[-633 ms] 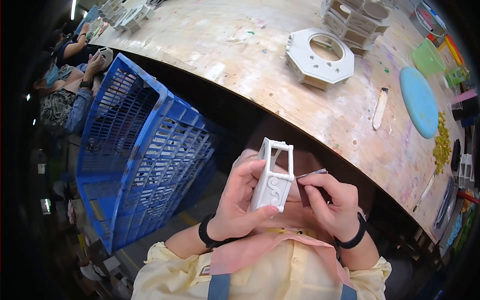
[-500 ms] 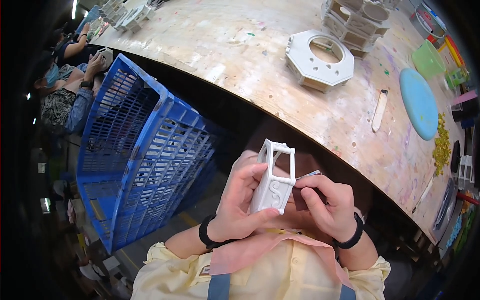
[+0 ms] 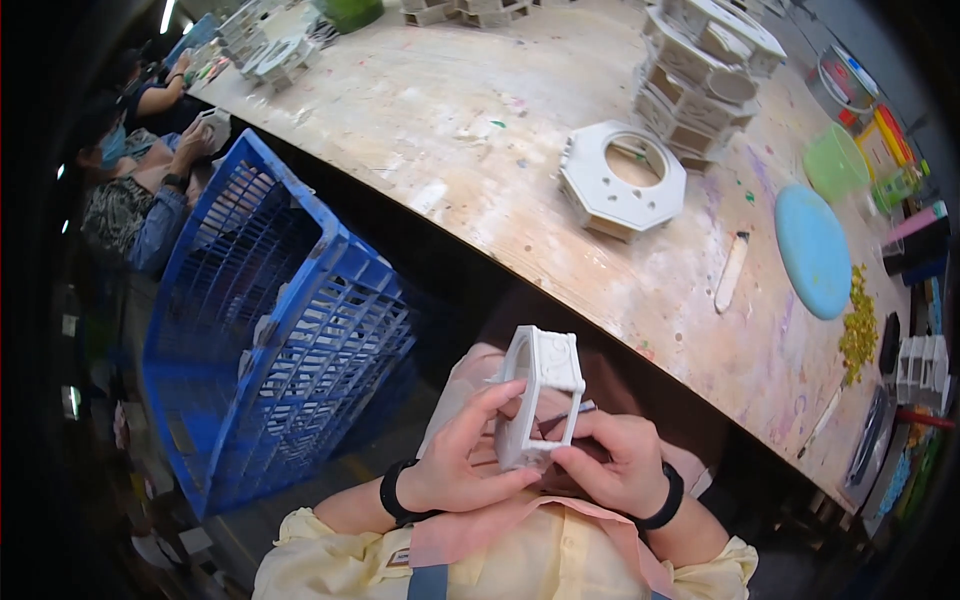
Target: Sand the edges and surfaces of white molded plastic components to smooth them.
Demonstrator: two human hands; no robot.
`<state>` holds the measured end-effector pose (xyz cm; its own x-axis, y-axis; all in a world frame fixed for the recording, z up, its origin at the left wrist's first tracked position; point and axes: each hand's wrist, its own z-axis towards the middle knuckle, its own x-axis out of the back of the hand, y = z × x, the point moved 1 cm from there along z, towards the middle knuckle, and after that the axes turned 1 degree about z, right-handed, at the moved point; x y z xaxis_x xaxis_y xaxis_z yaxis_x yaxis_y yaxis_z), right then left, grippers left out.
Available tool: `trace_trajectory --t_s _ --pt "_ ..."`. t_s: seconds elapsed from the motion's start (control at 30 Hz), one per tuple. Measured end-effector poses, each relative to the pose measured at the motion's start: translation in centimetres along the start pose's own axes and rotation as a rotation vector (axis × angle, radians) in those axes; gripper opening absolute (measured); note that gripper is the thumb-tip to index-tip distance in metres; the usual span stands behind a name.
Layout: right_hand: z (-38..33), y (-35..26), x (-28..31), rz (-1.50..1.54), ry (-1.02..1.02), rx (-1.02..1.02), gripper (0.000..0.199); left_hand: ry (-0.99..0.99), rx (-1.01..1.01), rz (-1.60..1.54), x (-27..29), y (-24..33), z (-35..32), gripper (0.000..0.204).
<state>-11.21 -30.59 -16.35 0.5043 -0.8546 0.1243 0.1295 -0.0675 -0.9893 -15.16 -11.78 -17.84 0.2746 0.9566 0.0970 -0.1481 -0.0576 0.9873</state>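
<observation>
My left hand grips a small white openwork casting, a many-sided frame with raised scrollwork and window-like openings, above my lap. The thumb presses its lower edge and the fingers lie along its left side. Closed at the casting's right side, my right hand pinches a small folded dark sheet that looks like sandpaper. Its fingertips are at the lower opening, where the frame partly hides them and most of the sheet.
Left of me stands a blue plastic crate. On the worktable are an octagonal white piece, stacked castings, a white-handled tool, a blue disc and yellow bits. Co-workers sit farther left.
The casting has been turned in my left hand, its scrollwork panel now at the top and an opening below. My right hand has moved left, its fingertips now at that opening.
</observation>
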Motion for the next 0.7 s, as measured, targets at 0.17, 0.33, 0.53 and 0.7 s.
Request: trace_trajectory --t_s 0.17,0.33,0.53,0.7 --pt "0.3 0.2 -0.7 -0.152 -0.073 0.214 0.017 0.062 0.05 -0.198 0.6 0.2 0.3 0.064" --pt "0.3 0.6 -0.9 -0.281 -0.032 0.331 0.018 0.118 0.187 -0.191 0.4 0.4 0.3 0.046" --pt "0.2 0.7 -1.1 -0.306 -0.013 0.369 0.021 0.026 0.264 -0.295 0.7 0.9 0.7 0.044" --pt "0.4 0.2 -0.6 -0.378 -0.086 0.355 0.024 0.167 0.326 -0.38 0.0 0.8 0.8 0.035"
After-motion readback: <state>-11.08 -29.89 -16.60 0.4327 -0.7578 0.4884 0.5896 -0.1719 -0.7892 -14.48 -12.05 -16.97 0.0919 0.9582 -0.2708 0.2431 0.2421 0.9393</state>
